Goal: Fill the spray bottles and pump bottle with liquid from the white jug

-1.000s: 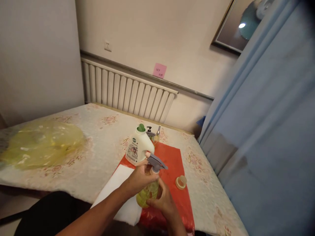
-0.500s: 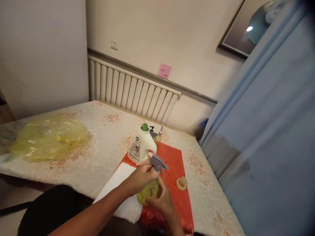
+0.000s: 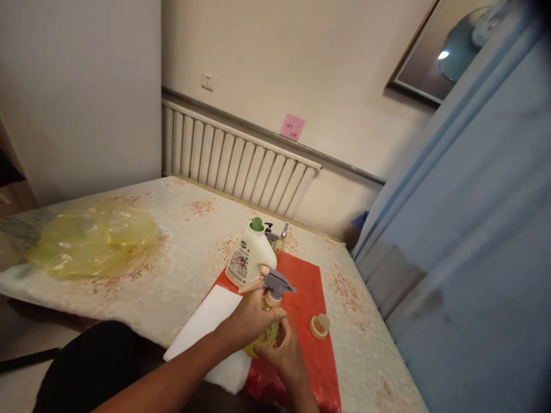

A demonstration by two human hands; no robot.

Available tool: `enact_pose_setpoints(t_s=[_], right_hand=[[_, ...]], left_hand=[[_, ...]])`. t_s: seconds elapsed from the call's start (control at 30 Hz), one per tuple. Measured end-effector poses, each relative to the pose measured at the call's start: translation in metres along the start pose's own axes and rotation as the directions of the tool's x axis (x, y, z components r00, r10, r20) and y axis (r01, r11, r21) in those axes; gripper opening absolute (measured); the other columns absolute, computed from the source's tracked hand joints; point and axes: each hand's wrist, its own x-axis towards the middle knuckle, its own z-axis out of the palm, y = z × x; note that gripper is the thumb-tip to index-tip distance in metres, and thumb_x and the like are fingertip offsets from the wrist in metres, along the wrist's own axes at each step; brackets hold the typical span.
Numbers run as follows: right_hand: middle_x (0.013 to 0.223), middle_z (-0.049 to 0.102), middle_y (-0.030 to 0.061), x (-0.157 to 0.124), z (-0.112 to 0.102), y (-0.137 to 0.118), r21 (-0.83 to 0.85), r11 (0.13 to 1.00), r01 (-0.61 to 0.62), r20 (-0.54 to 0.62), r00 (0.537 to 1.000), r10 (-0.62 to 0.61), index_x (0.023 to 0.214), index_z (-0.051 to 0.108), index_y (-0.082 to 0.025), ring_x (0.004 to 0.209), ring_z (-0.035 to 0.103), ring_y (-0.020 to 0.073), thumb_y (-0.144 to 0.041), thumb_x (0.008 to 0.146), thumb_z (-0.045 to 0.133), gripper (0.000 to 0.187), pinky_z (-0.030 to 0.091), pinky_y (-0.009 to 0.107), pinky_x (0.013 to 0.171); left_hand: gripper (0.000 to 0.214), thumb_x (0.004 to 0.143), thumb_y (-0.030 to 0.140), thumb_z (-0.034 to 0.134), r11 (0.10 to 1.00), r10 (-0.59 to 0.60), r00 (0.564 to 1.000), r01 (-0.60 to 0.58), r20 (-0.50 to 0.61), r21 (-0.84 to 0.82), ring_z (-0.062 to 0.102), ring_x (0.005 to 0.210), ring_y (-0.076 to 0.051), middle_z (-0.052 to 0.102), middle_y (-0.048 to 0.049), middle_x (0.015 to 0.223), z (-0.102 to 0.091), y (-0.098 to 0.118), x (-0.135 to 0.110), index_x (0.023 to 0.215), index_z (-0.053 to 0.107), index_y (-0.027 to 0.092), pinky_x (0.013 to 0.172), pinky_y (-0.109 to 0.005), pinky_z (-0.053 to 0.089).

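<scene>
A spray bottle (image 3: pixel 279 283) with a grey and pink trigger head and yellow-green liquid stands close in front of me. My left hand (image 3: pixel 253 316) grips it just below the head, at the neck and upper body. Lower down, my right hand (image 3: pixel 284 351) wraps around the right side of the body, so both hands hide much of it. Right behind stands a white detergent jug (image 3: pixel 253 252) with a green spout and no cap on. A translucent beige cap (image 3: pixel 319 326) lies to the right of my hands, on the edge of a red sheet (image 3: pixel 301 275).
White padding (image 3: pixel 215 315) lies left of the red sheet on a flowered tablecloth (image 3: pixel 185 241). Several small bottles (image 3: pixel 275 238) stand behind the jug. A crumpled yellow plastic bag (image 3: pixel 94 241) lies far left. A radiator (image 3: pixel 232 155) and a blue curtain (image 3: pixel 456 241) border the table.
My left hand has slid slightly down from the trigger head, its thumb now nearer my right hand's fingers. The view has shifted a little; the bottle stays in both hands.
</scene>
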Motion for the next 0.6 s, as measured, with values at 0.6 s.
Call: enact_pose_setpoints(t_s=[0.6], right_hand=[[0.129,0.065,0.0070,-0.012,0.000,0.013,-0.128,0.991,-0.033,-0.041,0.999,0.028,0.131,0.058,-0.021,0.123,0.057,0.0304,-0.009,0.050,0.076,0.084,0.049,0.039,0.103]], left_hand=[[0.035,0.077,0.041,0.069,0.926,-0.059,0.998,0.048,-0.018,-0.374,0.064,0.091,-0.023,0.070,-0.0072,0.097,-0.008,0.002,0.007,0.101,0.065,0.016,0.087,-0.035,0.048]])
